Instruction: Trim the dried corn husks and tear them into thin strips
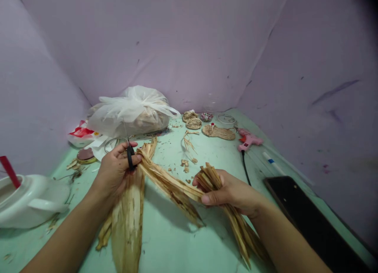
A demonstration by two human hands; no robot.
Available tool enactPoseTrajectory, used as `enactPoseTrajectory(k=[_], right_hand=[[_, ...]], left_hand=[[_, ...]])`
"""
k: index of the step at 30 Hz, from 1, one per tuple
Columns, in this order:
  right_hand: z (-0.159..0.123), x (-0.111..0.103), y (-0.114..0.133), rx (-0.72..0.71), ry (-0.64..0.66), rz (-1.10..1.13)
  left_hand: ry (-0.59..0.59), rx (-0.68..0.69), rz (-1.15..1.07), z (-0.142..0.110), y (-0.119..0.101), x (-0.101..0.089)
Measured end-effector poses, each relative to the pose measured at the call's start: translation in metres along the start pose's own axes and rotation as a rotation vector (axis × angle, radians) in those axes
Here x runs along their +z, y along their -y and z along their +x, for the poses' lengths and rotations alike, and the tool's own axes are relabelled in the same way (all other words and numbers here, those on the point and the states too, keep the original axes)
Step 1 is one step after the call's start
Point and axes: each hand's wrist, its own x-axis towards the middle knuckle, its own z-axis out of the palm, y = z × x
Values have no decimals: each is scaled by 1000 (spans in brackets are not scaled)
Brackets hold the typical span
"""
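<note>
My left hand (116,168) is closed round a wide dried corn husk (128,222) and a small black-handled tool (130,157), perhaps scissors. A long twisted strip of husk (165,180) runs from that hand across to my right hand (228,192). The right hand is closed on a bundle of husk strips (239,225), whose ends stick up above the fingers and trail down toward me. Both hands hover just above the pale green table (177,241).
A tied white plastic bag (132,109) sits at the back. Woven husk coils (193,121), a woven mat (220,132), a pink glue gun (248,140) with black cord, a pen (271,161), a dark phone (298,206), a white teapot (32,200) and husk scraps (185,165) lie around.
</note>
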Motion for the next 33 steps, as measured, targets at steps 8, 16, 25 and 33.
enactPoseTrajectory(k=[8, 16, 25, 33], right_hand=[[-15, -11, 21, -217, -297, 338], [-15, -14, 24, -232, -439, 447], [-5, 14, 5, 66, -58, 306], [0, 25, -1, -39, -138, 288]], left_hand=[[79, -141, 198, -2, 6, 4], [107, -123, 453, 9, 5, -10], [184, 298, 686, -45, -21, 12], [523, -211, 450, -74, -16, 46]])
